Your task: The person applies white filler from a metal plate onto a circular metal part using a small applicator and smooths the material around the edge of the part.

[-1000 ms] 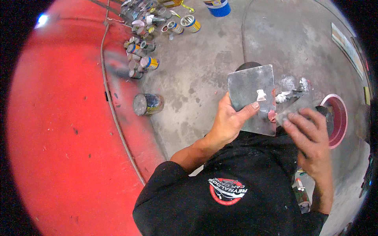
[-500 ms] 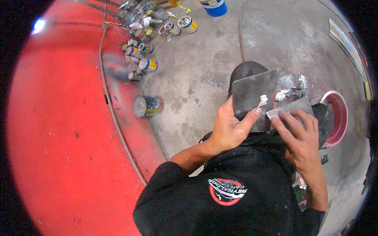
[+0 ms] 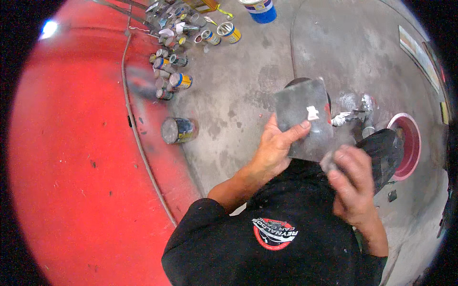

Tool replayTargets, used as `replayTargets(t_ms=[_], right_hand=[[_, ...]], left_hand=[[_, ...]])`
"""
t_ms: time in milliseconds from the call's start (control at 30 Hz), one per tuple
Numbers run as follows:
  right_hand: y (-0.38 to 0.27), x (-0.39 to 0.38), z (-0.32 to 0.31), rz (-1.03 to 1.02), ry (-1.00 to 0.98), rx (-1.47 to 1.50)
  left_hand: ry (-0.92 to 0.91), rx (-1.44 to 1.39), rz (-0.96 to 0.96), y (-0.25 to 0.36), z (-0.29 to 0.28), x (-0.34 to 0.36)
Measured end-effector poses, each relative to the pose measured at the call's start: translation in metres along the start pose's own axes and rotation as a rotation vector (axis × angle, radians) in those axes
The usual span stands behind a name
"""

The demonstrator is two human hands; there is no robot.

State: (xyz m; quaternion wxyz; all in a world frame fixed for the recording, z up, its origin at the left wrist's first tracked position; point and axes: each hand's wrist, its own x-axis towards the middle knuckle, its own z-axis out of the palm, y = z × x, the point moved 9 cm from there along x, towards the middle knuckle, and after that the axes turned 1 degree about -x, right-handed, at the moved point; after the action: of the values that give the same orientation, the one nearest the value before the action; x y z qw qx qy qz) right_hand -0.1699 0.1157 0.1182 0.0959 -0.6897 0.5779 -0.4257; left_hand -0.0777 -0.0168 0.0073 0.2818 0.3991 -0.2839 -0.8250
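Observation:
My left hand [image 3: 274,143] grips a dark grey flat mixing plate [image 3: 296,102] from its lower left side, the thumb lying on top. A white dab of paste [image 3: 312,113] sits on the plate beside the thumb tip. Reddish smears show along the plate's right edge. At the lower right corner of the plate, my right hand [image 3: 353,181] is closed around a thin grey spreader [image 3: 333,157]. Motion smears the spreader and fingertips, so whether they touch the plate cannot be told.
Beyond the plate, a crumpled white piece [image 3: 340,118] lies among grey items on the floor. A pink tub [image 3: 416,148] stands at the right. Leftward are a paint-stained can [image 3: 179,130], several smaller cans [image 3: 180,80] and a red wall [image 3: 76,143]. A blue bucket [image 3: 263,13] stands far off.
The spreader has swung from the plate's right side down toward its lower right corner, with my right hand closing more tightly around it. The plate has shifted slightly left and turned a little.

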Motion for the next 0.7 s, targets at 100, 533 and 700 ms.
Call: replayTargets(t_ms=[100, 533, 700], right_hand=[[0.053, -0.027, 0.023, 0.26, -0.123, -0.225], [0.021, 0.003, -0.008, 0.09, -0.228, -0.533], [0.024, 0.004, 0.0, 0.087, -0.264, -0.501]], left_hand=[[-0.153, -0.078, -0.063, 0.002, 0.015, 0.004], [-0.127, 0.238, 0.306, 0.019, 0.003, -0.002], [-0.129, 0.293, 0.363, 0.021, 0.008, -0.008]])
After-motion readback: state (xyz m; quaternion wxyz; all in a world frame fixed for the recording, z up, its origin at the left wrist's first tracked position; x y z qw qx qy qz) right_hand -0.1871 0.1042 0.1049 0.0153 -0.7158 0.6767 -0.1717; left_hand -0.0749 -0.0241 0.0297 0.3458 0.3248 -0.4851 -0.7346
